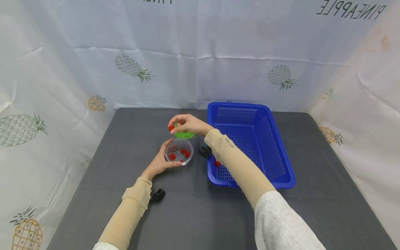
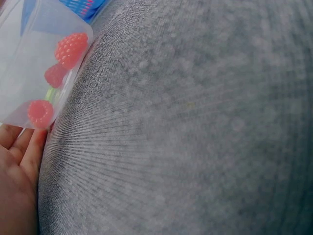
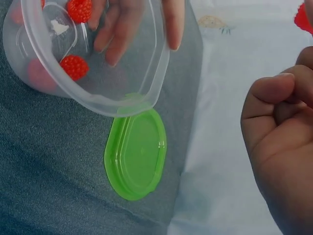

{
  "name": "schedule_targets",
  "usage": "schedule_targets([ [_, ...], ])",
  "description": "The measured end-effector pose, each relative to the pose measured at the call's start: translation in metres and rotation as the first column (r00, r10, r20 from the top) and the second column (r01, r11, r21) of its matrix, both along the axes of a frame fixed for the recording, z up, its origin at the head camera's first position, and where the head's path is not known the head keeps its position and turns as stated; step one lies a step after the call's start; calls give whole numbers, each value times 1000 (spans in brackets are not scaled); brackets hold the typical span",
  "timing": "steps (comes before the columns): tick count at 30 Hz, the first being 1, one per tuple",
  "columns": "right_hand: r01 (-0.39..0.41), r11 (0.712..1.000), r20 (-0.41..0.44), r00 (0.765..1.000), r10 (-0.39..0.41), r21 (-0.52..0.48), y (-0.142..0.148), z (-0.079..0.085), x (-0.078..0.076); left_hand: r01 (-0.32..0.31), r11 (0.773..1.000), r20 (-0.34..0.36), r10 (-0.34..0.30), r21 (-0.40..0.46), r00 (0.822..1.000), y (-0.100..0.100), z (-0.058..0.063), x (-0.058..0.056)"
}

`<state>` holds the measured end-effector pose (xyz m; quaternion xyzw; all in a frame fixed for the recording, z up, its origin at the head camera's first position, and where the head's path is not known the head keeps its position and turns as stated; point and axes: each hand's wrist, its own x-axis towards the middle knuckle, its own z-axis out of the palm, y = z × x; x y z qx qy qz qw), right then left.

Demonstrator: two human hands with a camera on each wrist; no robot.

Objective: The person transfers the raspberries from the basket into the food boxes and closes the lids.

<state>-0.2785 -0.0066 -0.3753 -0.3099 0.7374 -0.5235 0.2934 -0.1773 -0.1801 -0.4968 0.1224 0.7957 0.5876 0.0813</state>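
My left hand (image 1: 158, 164) holds a clear plastic container (image 1: 192, 148) from its left side, thumb near me and fingers on the far side. Several red toy-like raspberries (image 3: 74, 67) lie inside it. Above the container's far edge, my right hand (image 1: 191, 124) pinches another raspberry (image 1: 171, 128) between thumb and fingertips. Just beyond the container, a green lid (image 3: 139, 154) lies on the table, partly hidden by the right hand in the head view. In the left wrist view, the left fingers (image 2: 34, 152) sit against the container's lower wall.
A blue perforated basket (image 1: 278, 152) stands to the right, partly beneath my right forearm. One raspberry (image 1: 217, 163) shows at its near left. A dark grey cloth covers the table (image 1: 187, 215), and a white pineapple-print curtain (image 1: 200, 76) hangs behind it.
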Motion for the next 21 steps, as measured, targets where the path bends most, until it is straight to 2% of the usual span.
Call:
schedule_targets([
  [6,-88,991,21,996,87,99,-4,-5,-6,-2,1000,38,1,4,999,0,6,1],
  [11,-121,975,38,992,116,187,-7,-7,-7,3,1000,70,-5,21,998,3,21,6],
  [15,-153,952,29,988,151,263,-9,-8,-6,8,1000,78,-9,5,997,5,31,11],
  [21,-207,919,35,978,207,335,-11,-12,-6,-19,999,103,24,-48,994,7,34,13],
])
